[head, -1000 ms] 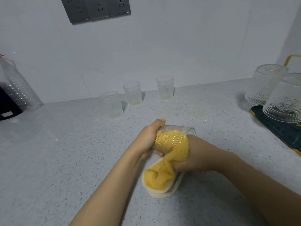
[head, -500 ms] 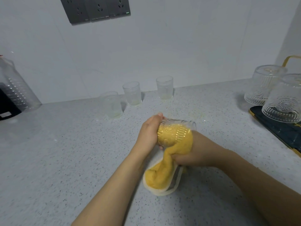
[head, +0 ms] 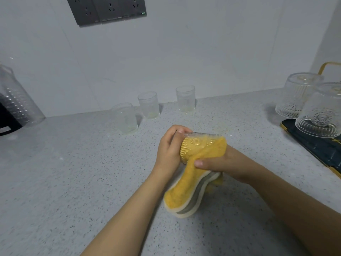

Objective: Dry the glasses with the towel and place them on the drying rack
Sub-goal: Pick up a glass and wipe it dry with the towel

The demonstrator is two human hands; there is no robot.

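The patterned glass (head: 198,145) is lying on its side in mid-air over the counter (head: 73,172), just in front of the person, and the yellow towel (head: 193,174) is stuffed inside it, most likely so the cloth is reaching the inner wall. The left hand (head: 168,150) is curling around the base end, fingers over the top, steadying it. The right hand (head: 217,163) is gripping the towel at the mouth end, thumb pressing the cloth; its fingers are hidden, so whether they are inside the glass I cannot tell. The towel's loose tail is hanging below, between the wrists. Three plain glasses (head: 148,105) are waiting near the wall, well apart. Two patterned ones (head: 313,106) are sitting upside down on the drying rack (head: 313,145) at right, presumably to drain.
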